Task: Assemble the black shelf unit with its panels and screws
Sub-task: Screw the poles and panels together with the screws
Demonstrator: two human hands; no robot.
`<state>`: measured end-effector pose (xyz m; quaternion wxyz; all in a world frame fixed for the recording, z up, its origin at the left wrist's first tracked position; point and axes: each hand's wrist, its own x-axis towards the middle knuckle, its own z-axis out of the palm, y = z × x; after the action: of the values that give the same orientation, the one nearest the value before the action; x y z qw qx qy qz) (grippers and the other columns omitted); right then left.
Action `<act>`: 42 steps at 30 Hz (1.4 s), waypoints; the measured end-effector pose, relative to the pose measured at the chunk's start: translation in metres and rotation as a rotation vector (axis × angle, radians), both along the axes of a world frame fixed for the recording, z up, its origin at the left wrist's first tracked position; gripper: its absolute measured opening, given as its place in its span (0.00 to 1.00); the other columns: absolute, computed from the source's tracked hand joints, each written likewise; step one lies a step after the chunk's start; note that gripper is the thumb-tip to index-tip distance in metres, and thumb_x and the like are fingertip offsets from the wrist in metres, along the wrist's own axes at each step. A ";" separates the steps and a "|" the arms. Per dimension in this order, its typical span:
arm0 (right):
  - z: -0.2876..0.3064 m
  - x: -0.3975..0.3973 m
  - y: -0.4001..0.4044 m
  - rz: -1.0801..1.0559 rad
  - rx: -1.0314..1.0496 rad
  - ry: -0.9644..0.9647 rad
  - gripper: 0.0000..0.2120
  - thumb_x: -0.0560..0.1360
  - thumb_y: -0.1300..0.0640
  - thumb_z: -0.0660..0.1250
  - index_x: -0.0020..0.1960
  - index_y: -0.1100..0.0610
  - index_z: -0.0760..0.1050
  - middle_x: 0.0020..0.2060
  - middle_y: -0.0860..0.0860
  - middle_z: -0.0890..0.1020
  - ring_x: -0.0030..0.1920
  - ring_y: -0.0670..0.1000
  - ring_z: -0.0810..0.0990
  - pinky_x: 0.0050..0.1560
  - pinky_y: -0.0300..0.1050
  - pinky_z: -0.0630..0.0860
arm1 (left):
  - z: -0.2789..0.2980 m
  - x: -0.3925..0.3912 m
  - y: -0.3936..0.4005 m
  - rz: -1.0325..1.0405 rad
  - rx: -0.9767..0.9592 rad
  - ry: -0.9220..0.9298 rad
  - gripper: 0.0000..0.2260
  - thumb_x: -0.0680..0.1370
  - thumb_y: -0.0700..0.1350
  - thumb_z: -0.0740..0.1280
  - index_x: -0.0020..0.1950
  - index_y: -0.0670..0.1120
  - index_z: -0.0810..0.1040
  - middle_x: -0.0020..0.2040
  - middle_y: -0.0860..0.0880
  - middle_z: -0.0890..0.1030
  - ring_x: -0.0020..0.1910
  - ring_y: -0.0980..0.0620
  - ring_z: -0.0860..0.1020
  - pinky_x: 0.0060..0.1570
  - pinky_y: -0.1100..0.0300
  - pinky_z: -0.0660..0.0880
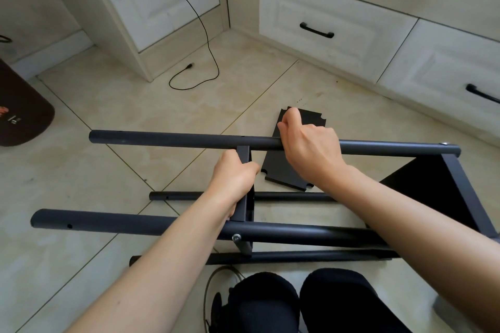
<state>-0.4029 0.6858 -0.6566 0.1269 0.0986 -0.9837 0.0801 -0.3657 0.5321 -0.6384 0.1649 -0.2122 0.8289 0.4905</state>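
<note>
Left hand gripping upright black metal shelf panel; right hand clasping far black crosswise tube directly above.

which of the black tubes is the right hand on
The upper far black metal tube; the right hand rests over it. The other three tubes lie nearer or lower, untouched by that hand.

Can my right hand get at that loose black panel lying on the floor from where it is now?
Probably yes. The right hand sits on the upper tube, directly above the loose panel on the floor, but it would have to go past the tube to reach it.
</note>
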 end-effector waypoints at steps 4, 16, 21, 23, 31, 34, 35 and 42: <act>-0.001 -0.002 0.000 0.011 0.005 -0.001 0.14 0.83 0.49 0.48 0.53 0.59 0.65 0.22 0.47 0.65 0.23 0.60 0.67 0.28 0.46 0.56 | 0.000 -0.001 0.000 0.022 -0.010 0.002 0.05 0.77 0.40 0.65 0.47 0.45 0.69 0.40 0.50 0.69 0.36 0.55 0.67 0.32 0.60 0.64; 0.000 0.000 0.000 0.009 -0.036 -0.018 0.12 0.84 0.50 0.49 0.53 0.58 0.65 0.23 0.47 0.67 0.23 0.59 0.68 0.28 0.46 0.55 | -0.001 0.003 0.000 0.056 -0.028 0.087 0.06 0.76 0.38 0.66 0.48 0.42 0.69 0.36 0.51 0.66 0.32 0.55 0.65 0.27 0.63 0.62; 0.002 -0.002 0.001 -0.001 0.035 -0.040 0.07 0.83 0.57 0.53 0.52 0.60 0.66 0.23 0.50 0.67 0.22 0.57 0.62 0.28 0.45 0.50 | -0.001 0.004 0.000 0.104 0.046 0.117 0.06 0.75 0.36 0.67 0.46 0.41 0.70 0.33 0.50 0.67 0.29 0.54 0.65 0.18 0.71 0.61; 0.003 0.000 0.001 0.005 0.012 -0.035 0.09 0.84 0.54 0.52 0.53 0.59 0.65 0.24 0.50 0.70 0.22 0.58 0.64 0.28 0.45 0.51 | 0.000 0.006 0.000 0.105 0.051 0.118 0.05 0.75 0.36 0.67 0.45 0.42 0.71 0.33 0.50 0.68 0.28 0.54 0.66 0.19 0.71 0.61; 0.001 0.003 -0.001 -0.022 0.016 -0.017 0.11 0.84 0.53 0.51 0.52 0.59 0.65 0.21 0.46 0.62 0.21 0.56 0.61 0.28 0.45 0.50 | -0.005 0.010 -0.001 0.085 0.004 0.130 0.15 0.76 0.37 0.68 0.36 0.47 0.63 0.31 0.51 0.63 0.28 0.54 0.62 0.17 0.71 0.59; 0.000 0.003 -0.001 -0.025 0.013 -0.027 0.10 0.84 0.54 0.51 0.51 0.60 0.65 0.21 0.46 0.61 0.21 0.58 0.62 0.28 0.44 0.49 | -0.006 0.010 -0.001 0.078 -0.018 0.138 0.15 0.76 0.38 0.68 0.36 0.47 0.64 0.31 0.51 0.63 0.28 0.54 0.63 0.17 0.71 0.60; 0.000 0.002 -0.001 -0.026 0.018 -0.027 0.10 0.84 0.54 0.52 0.51 0.60 0.65 0.21 0.46 0.61 0.21 0.57 0.61 0.28 0.44 0.49 | -0.006 0.009 -0.001 0.082 -0.009 0.138 0.15 0.76 0.38 0.68 0.36 0.47 0.64 0.31 0.51 0.63 0.27 0.55 0.63 0.17 0.70 0.59; 0.005 0.002 0.001 0.001 -0.032 -0.067 0.09 0.84 0.53 0.51 0.53 0.58 0.64 0.26 0.50 0.72 0.25 0.59 0.68 0.29 0.47 0.57 | 0.002 0.007 -0.008 -0.056 -0.002 0.026 0.12 0.79 0.51 0.68 0.50 0.41 0.75 0.40 0.47 0.74 0.38 0.50 0.73 0.37 0.58 0.68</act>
<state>-0.4005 0.6864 -0.6514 0.0952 0.0945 -0.9860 0.0991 -0.3589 0.5239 -0.6360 0.1677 -0.1826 0.8372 0.4876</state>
